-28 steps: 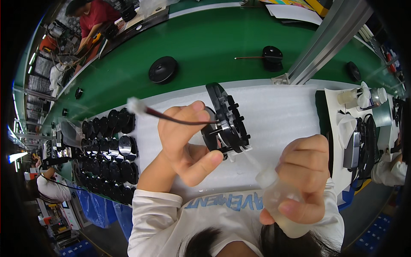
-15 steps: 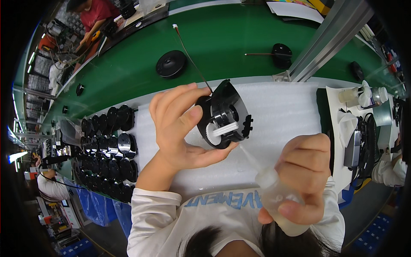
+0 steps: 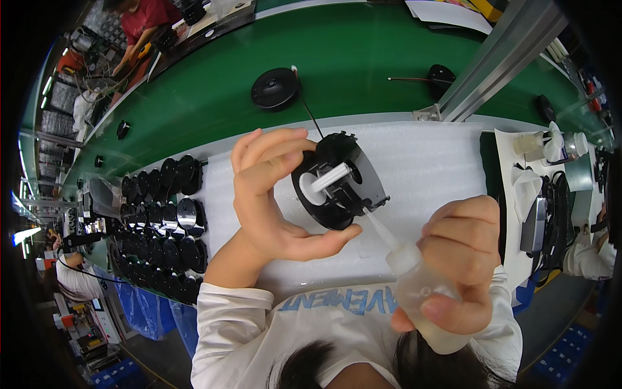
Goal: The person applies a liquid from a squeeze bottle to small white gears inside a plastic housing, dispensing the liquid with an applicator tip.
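- Factory workshop.
- Green conveyor belt (image 3: 363,58) beyond the left fingers (image 3: 272,167).
- Rows of black parts (image 3: 170,245) left of them.
- Worker (image 3: 139,23) far ahead-left of them.

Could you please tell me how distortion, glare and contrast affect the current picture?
Head view: fisheye distortion bows the edges of the green conveyor belt, with black corners; head view: a lamp at far left is blown out, and one black disc in the rows carries a bright glint; head view: the squeeze bottle's pale nozzle has little contrast against the white mat.
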Demonstrator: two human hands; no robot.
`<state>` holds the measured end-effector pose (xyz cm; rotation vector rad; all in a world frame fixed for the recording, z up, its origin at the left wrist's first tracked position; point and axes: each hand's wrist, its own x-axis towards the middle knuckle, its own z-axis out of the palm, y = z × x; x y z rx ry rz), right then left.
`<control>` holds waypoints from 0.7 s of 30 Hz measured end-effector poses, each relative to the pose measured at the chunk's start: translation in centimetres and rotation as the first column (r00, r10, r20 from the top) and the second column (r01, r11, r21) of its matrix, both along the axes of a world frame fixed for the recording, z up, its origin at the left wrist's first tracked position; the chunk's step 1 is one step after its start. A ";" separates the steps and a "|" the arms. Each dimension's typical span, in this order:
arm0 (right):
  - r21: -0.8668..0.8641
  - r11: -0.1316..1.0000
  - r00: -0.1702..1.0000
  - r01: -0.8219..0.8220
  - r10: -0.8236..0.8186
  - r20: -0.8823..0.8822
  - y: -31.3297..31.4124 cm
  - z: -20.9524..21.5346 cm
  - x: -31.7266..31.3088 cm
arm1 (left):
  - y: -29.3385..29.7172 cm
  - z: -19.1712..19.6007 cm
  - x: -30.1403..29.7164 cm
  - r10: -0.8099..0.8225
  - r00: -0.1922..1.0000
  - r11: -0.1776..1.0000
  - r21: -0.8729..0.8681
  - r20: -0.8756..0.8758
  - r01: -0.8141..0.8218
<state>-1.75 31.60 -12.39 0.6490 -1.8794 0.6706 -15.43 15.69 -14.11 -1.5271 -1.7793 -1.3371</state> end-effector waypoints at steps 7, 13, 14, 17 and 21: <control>-0.020 1.000 1.000 0.013 -0.012 0.016 -0.3 0.0 -0.1 | -0.6 0.1 -0.1 -0.094 0.983 0.996 0.009 0.158 0.094; -0.018 1.000 1.000 0.015 -0.015 0.017 -0.3 0.0 -0.1 | -0.6 -0.2 0.4 -0.174 0.877 0.983 0.137 0.447 0.125; -0.016 1.000 1.000 0.015 -0.015 0.009 -0.3 -0.1 -0.1 | -0.7 -0.2 0.2 -0.173 0.893 0.984 0.108 0.416 0.140; -0.009 1.000 1.000 0.016 -0.016 -0.006 -0.3 -0.2 -0.2 | -0.6 -0.1 0.8 -0.191 0.820 0.979 0.161 0.539 0.122; 0.003 1.000 1.000 0.015 -0.015 -0.020 -0.1 -0.1 -0.2 | -0.4 0.3 1.3 -0.181 0.764 0.980 0.177 0.619 0.089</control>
